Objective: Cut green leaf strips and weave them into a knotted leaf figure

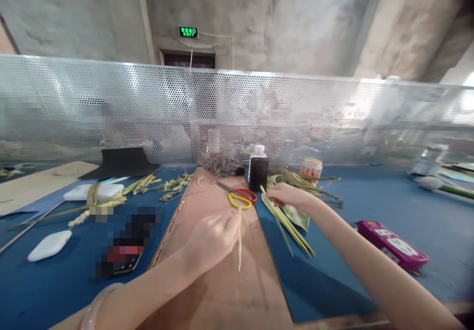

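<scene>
Thin pale-green plant strip [240, 251], pinched in left hand [217, 234], hanging over pinkish-brown flat board [266, 280], near centre. Looks light, limp, easily torn; best gripped close to end. Right hand [291, 196] curled at long green leaf strips [290, 227], right side; cannot tell if gripping.

A craft workshop is suggested, rather than a home. The bare, blotched grey wall [259, 19] is fitted with a lit green exit sign [188, 32], as in a workplace. The long blue-topped bench [344, 201] is backed by a perforated metal screen [148, 98], and a brown board [222, 285] is set across it. Scissors [234, 191], dried plant scraps [177, 184] and long green strips [291, 225] are spread about the bench.
</scene>
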The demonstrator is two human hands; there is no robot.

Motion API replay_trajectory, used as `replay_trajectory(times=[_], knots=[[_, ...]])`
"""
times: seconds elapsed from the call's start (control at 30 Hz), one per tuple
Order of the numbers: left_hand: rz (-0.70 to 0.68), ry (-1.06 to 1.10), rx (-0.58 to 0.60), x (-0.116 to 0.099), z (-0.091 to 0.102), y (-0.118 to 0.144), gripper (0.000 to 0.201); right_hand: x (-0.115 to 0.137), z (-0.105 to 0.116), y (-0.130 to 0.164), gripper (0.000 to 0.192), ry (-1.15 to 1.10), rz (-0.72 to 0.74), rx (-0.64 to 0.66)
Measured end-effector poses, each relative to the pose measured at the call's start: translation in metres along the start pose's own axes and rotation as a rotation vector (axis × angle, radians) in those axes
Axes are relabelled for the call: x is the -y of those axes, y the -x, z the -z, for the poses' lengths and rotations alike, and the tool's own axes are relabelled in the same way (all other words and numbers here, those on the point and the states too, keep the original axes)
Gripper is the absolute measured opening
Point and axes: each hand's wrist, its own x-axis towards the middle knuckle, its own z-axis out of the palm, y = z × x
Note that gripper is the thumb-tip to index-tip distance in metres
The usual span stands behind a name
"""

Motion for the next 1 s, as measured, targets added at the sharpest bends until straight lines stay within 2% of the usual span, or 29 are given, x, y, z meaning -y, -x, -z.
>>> replay_trajectory(times=[0.1,0.2,0.27,0.4,0.5,0.7,0.87,1.0], knots=[[-0.065,-0.026,0.019,-0.014,-0.005,-0.022,0.014,-0.008,0.011,-0.007,0.028,-0.001,-0.06,-0.046],[-0.019,-0.013,0.253,-0.035,-0.022,-0.047,0.019,-0.015,0.013,-0.015,0.03,0.038,-0.13,-0.082],[-0.009,-0.003,0.299,-0.049,-0.037,-0.059,0.019,-0.026,0.017,-0.017,0.03,0.079,-0.189,-0.135],[-0.023,0.05,0.355,-0.069,-0.065,-0.067,0.021,-0.062,0.031,-0.011,0.031,0.169,-0.347,-0.261],[0.009,0.092,0.401,-0.077,-0.081,-0.064,0.02,-0.086,0.033,-0.002,0.031,0.2,-0.422,-0.265],[0.105,0.187,0.464,-0.08,-0.091,-0.063,0.021,-0.102,0.023,0.003,0.029,0.201,-0.413,-0.193],[0.147,0.295,0.495,-0.068,-0.088,-0.066,0.026,-0.112,0.027,0.0,0.029,0.237,-0.413,-0.195],[0.219,0.385,0.502,-0.058,-0.088,-0.06,0.024,-0.121,0.034,0.009,0.03,0.265,-0.442,-0.193]])
